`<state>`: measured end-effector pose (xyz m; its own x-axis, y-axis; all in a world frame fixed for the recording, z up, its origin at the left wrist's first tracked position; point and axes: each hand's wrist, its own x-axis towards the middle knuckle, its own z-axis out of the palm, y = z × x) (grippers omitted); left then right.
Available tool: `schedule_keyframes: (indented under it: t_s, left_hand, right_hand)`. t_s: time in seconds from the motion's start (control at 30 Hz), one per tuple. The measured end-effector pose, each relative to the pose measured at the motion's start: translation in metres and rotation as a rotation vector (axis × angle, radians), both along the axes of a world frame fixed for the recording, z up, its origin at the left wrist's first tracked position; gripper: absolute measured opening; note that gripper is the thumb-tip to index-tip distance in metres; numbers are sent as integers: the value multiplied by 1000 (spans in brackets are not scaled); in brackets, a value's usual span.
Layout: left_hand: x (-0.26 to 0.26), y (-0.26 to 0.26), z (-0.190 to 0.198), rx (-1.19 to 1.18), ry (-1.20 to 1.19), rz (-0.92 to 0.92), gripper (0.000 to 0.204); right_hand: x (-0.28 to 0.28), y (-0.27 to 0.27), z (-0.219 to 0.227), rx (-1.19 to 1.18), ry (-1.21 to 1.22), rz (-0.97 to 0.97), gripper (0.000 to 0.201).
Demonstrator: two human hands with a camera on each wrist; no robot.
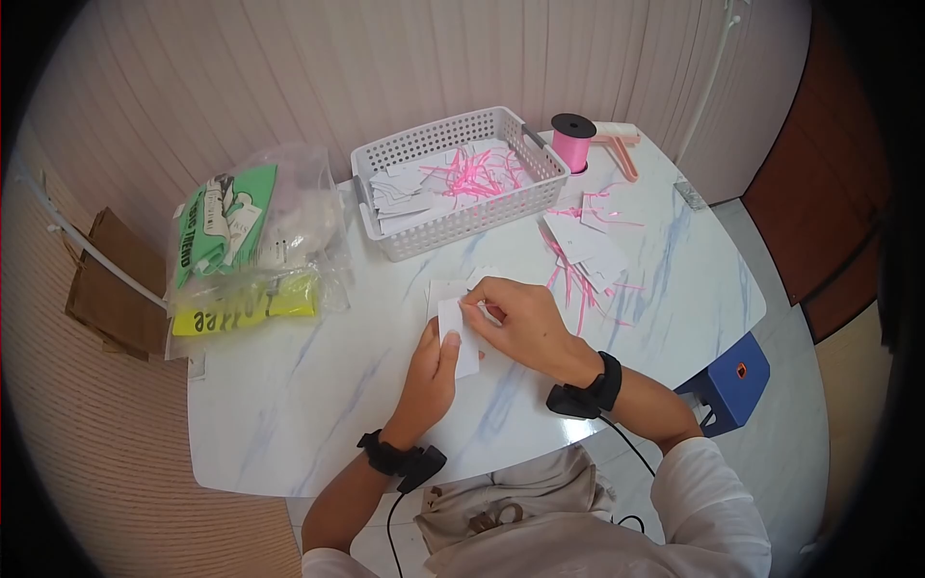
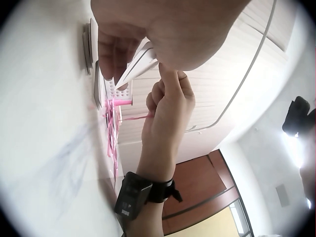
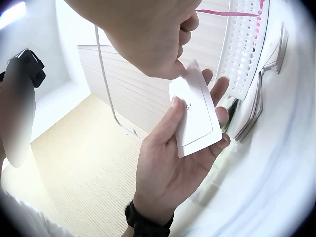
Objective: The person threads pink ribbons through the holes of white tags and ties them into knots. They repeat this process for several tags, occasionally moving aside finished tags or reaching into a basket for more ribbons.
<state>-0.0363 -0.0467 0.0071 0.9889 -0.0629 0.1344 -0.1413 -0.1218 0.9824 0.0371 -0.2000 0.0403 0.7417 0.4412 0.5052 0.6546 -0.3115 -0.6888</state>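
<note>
White cards (image 1: 465, 359) are held above the table by the left hand (image 1: 430, 376), thumb across the front and fingers behind. In the right wrist view the front card (image 3: 197, 121) bears a small dark print, and the left hand (image 3: 168, 165) grips it near its side edge. The right hand (image 1: 535, 326) pinches at the upper end of the card with curled fingers. A pink ribbon (image 3: 222, 13) trails from the right hand (image 3: 153, 39); it also shows beside that hand in the left wrist view (image 2: 170, 103). The pinching fingertips are partly hidden.
Behind the hands stands a white basket (image 1: 462, 222) of cards and pink ribbons. More ribboned cards (image 1: 576, 241) lie right, near a pink ribbon spool (image 1: 570, 152) and a pink-handled tool (image 1: 624, 159). Plastic bags (image 1: 299, 222) lie left. Loose cards sit just behind the hands.
</note>
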Motion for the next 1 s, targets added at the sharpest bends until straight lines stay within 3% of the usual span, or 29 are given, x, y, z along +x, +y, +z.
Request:
schedule_keyframes:
  t_s: [0.17,0.4,0.57,0.8,1.0]
  left_hand:
    - [-1,-3,5,-40,59,25,37]
    - [-1,-1,3,-77,70,77,39]
    - [-1,-2,4,-97,92,93,38]
    - [-3,-3,5,-10,75,21,40]
    - [0,0,6,-122,55,90,39]
  right_hand:
    - [1,-2,0,-86,-246,-30,9]
    - [-1,1,4,-75,-235,-29,16]
    - [2,1,-2,-11,-138,-2,7]
    - [1,1,-2,-56,-115,14,10]
    - [-1,1,-1,-6,125,34,14]
